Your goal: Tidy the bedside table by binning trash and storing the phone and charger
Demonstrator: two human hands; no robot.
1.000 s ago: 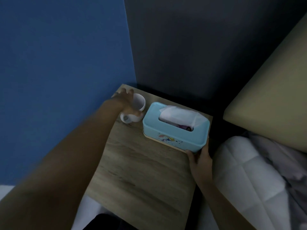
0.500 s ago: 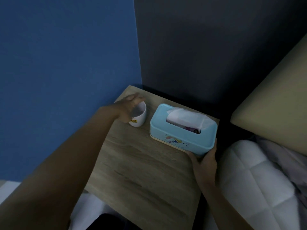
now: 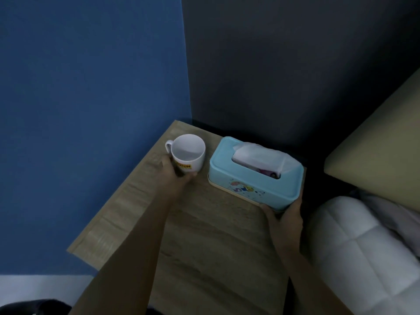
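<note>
A white mug (image 3: 189, 155) with a yellow label stands upright at the back left of the wooden bedside table (image 3: 211, 235). My left hand (image 3: 175, 175) cups the mug's near side at its base. To the right of the mug sits a light blue tissue box (image 3: 254, 176) with a white tissue sticking out of its slot. My right hand (image 3: 284, 215) grips the box's near right corner. No phone or charger is in view.
A blue wall stands to the left and a dark wall behind the table. A beige headboard (image 3: 381, 142) and a white quilted duvet (image 3: 363, 246) lie to the right. A dark object (image 3: 31, 306) shows at the bottom left.
The mug went from lying on its side to standing upright at the back left. My left hand slid from over the mug to its near side. My right hand stayed on the box.
</note>
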